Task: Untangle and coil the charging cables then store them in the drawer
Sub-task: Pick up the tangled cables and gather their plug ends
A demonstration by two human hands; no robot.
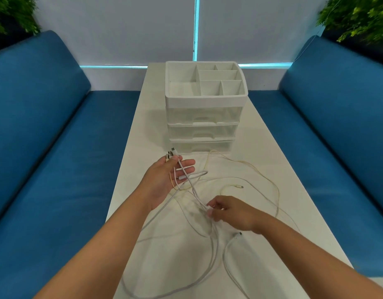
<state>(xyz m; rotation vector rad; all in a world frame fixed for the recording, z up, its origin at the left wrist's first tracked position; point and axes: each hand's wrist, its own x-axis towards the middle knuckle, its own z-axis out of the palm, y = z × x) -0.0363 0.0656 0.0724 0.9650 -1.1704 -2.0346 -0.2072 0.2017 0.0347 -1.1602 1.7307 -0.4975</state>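
Left hand (164, 180) lifted, fingers (187, 162) loosely spread, thumb pinning the plug ends (171, 155) together as an anchor, while right hand (231, 213) pinches tangled charging cables (214, 251) sprawled over the counter (272, 169), likely separating strands; drawer unit (204, 117) behind, drawers closed.

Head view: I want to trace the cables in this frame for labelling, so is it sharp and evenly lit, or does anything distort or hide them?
Head view: wide-angle bending curves the sofas and table edges; light is soft and even, with faint shadows; pale cables nearly blend into the white table; the right hand fingertips look slightly blurred, as do the plants in the corners; the drawer unit is sharp.
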